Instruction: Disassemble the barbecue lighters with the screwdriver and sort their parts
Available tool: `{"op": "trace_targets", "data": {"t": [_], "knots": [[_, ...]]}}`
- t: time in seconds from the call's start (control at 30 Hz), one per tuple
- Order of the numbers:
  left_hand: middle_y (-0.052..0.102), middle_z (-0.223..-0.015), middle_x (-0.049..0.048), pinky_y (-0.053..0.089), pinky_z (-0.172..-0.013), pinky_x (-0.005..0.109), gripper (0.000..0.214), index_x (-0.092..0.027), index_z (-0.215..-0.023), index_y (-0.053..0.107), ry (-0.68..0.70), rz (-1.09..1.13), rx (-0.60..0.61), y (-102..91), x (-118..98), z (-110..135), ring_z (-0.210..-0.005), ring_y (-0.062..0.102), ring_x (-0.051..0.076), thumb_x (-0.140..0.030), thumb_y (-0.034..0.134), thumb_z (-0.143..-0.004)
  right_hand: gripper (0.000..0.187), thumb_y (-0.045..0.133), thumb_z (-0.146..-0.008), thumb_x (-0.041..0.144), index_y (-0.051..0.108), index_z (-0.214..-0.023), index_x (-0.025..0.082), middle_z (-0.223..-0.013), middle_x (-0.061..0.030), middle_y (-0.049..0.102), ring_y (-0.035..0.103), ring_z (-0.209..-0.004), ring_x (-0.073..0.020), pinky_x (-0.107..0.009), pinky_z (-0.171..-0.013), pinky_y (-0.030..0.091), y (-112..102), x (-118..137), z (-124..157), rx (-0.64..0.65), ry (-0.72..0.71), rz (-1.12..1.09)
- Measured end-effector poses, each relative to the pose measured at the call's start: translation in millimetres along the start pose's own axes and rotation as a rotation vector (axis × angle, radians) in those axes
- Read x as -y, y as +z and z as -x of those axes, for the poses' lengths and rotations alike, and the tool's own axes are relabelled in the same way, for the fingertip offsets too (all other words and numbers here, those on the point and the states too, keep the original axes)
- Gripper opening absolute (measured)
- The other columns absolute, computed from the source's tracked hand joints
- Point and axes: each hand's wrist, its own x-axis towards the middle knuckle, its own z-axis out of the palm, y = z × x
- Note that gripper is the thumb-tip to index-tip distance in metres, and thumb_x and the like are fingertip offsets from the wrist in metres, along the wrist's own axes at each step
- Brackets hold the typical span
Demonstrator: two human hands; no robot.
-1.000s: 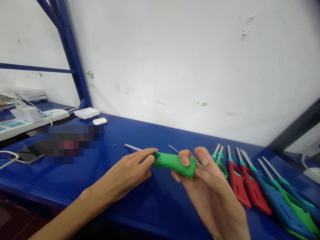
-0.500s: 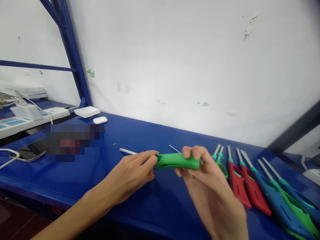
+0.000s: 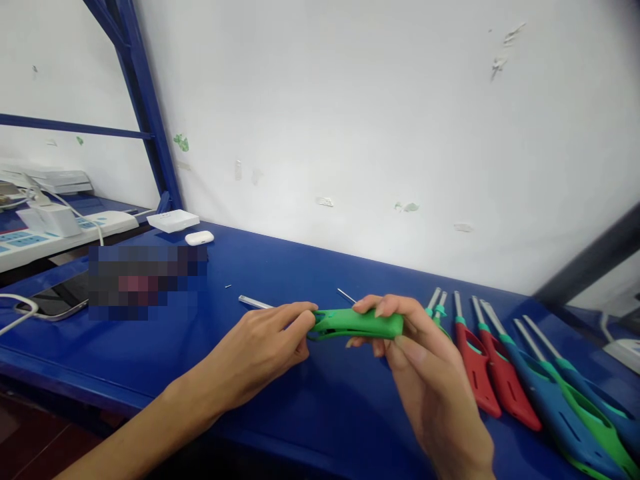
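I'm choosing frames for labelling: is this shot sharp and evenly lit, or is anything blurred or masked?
Head view: soft, even light, no glare on the green lighter; left hand sharp, right hand slightly smeared toward the wrist; a pixelated patch masks part of the blue bench at left; lighters at the right edge look stretched.

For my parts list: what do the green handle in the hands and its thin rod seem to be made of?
Green handle: likely moulded plastic, matte, uniform colour, soft rounded edges. Thin rod: probably metal, silvery with a bright sheen.
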Motion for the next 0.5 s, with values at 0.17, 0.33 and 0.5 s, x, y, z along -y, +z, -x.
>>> {"op": "trace_targets", "data": {"t": [0.17, 0.33, 0.5], "knots": [[0.079, -0.115, 0.0051, 0.061, -0.066, 0.029, 0.020, -0.022, -0.102, 0.052, 0.005, 0.009, 0.000, 0.5, 0, 0, -0.078, 0.079, 0.019, -0.005, 0.044, -0.096, 0.012, 0.062, -0.101, 0.031, 0.072, -0.107, 0.031, -0.119, -0.0018, 0.064, 0.063, -0.086, -0.0170, -0.033, -0.080, 0.051, -3, -4, 0, 0.020, -0.001, 0.015], [0.079, -0.114, 0.0047, 0.061, -0.066, 0.029, 0.021, -0.023, -0.102, 0.050, 0.005, 0.015, 0.009, 0.1, 0, 0, -0.078, 0.079, 0.019, -0.004, 0.043, -0.095, 0.016, 0.051, -0.106, 0.028, 0.066, -0.104, 0.032, -0.117, 0.0008, 0.060, 0.062, -0.089, -0.0167, -0.031, -0.081, 0.047, 10, 1, 6, -0.016, -0.010, 0.064], [0.079, -0.112, 0.0046, 0.059, -0.065, 0.028, 0.023, -0.023, -0.103, 0.051, 0.006, 0.024, 0.019, 1.7, 1, 1, -0.076, 0.078, 0.018, -0.003, 0.045, -0.092, 0.013, 0.049, -0.108, 0.033, 0.061, -0.103, 0.033, -0.120, 0.0017, 0.060, 0.059, -0.091, -0.0170, -0.033, -0.090, 0.045, 23, 5, 12, -0.133, 0.042, 0.180]]}}
